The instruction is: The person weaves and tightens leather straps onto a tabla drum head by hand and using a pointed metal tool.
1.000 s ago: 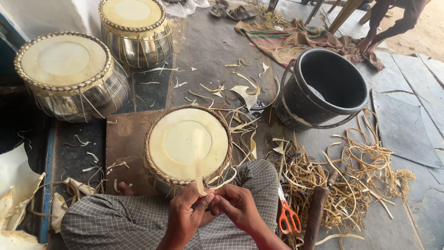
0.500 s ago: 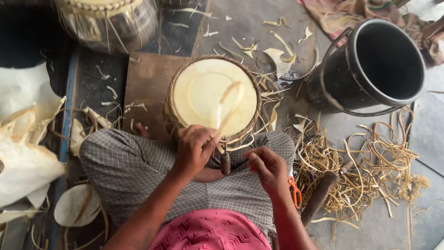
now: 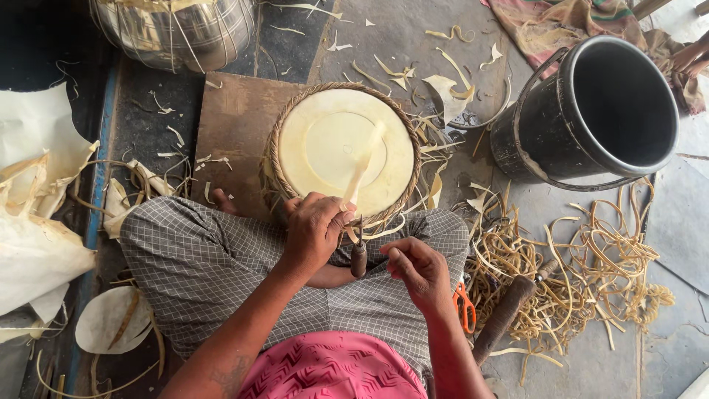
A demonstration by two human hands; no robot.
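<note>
A small drum (image 3: 329, 144) with a pale skin head and a braided rim stands on a wooden board (image 3: 233, 129) against my crossed legs. My left hand (image 3: 314, 229) is closed on a pale hide strip (image 3: 363, 166) that rises over the drum head. A tool with a dark wooden handle (image 3: 358, 258) hangs from the drum's near rim, just right of that hand. My right hand (image 3: 417, 273) hovers beside the handle with fingers loosely curled, holding nothing.
A black bucket (image 3: 517, 144) stands at the upper right. Tangled pale strips (image 3: 583, 273) cover the floor on the right, with orange-handled scissors (image 3: 464, 307) and a dark wooden stick (image 3: 502, 318) by my knee. A metal-bodied drum (image 3: 185, 29) stands beyond. Pale hide sheets (image 3: 37, 214) lie left.
The view has tilted down and closer. My right hand has let go near the strip and dropped away to the right; my left hand keeps hold of the strip.
</note>
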